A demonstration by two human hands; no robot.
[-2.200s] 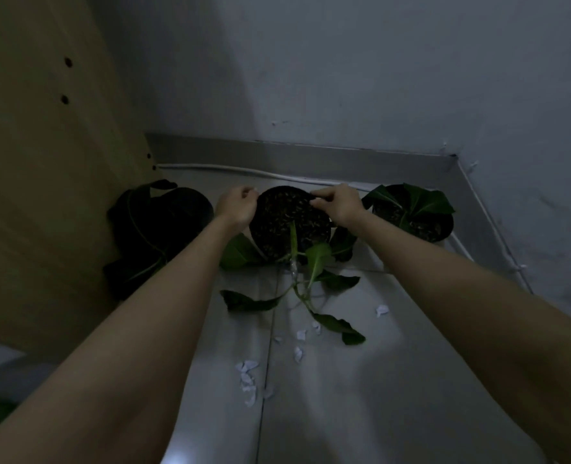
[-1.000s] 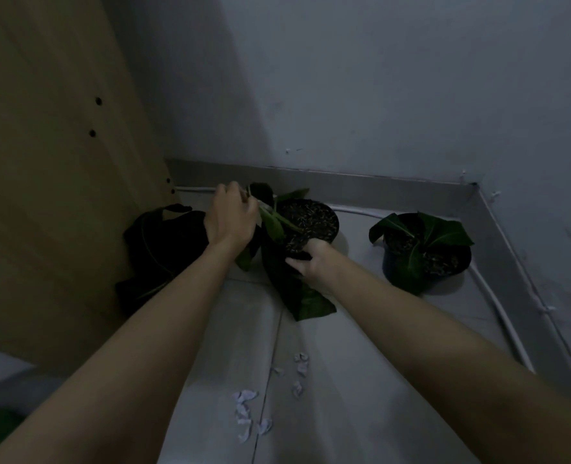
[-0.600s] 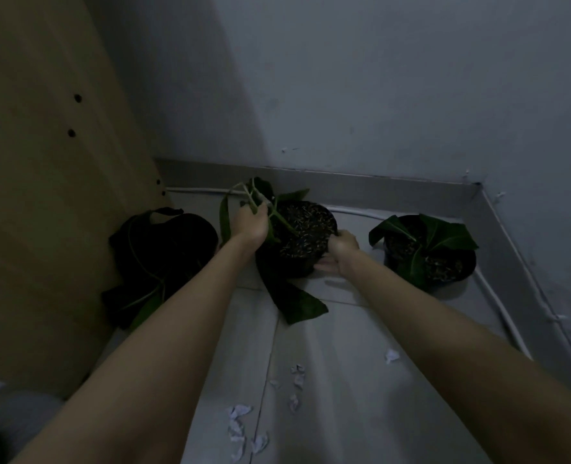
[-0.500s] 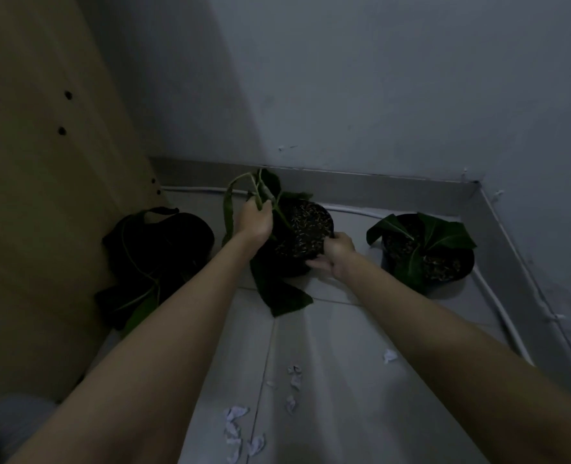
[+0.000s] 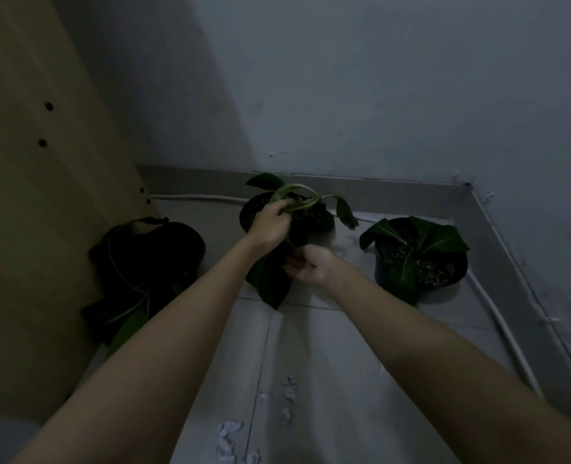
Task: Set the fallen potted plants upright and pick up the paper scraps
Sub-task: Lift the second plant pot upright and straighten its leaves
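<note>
Against the back wall, middle of floor: middle pot [image 5: 314, 219] sitting near the baseboard, looking close to upright, soil showing.
Left hand [image 5: 270, 222]: reaching over the pot's near-left rim, fingers [image 5: 285, 206] curling shut around pale stems [image 5: 297, 195], bunching them above the soil.
Right hand [image 5: 307, 266]: pressing low against the pot's near side, fingers curling towards the pot wall; exact grip hidden in shadow, so cannot tell.
Large leaf [image 5: 270, 279]: drooping over the near rim between both wrists, touching the floor [image 5: 344, 363].
Right pot [image 5: 421, 259]: standing upright, well apart from both hands.
Left pot [image 5: 150, 252]: lying dark beside the wooden panel [image 5: 26, 195], leaves spilling forward.
Paper scraps [image 5: 230, 430]: lying scattered on the tiles between the forearms, untouched.
</note>
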